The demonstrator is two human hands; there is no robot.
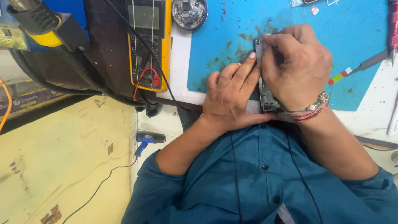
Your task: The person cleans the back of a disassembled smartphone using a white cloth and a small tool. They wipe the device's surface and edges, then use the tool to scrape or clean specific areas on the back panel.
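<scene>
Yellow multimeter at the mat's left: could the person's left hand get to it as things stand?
Probably yes. The left hand rests on the phone frame at the blue mat, beside the multimeter. Only its thin test leads cross the gap, but the hand would have to let go first.

Multimeter point(148, 43) upper left of centre, round tin point(189, 13) right of it, mat point(356, 29) upper right, tweezers point(365, 64) on mat's right edge.

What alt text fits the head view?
Both hands, left hand and right hand, hold a small opened phone on edge over a stained blue mat; a yellow multimeter lies to the left.
</scene>
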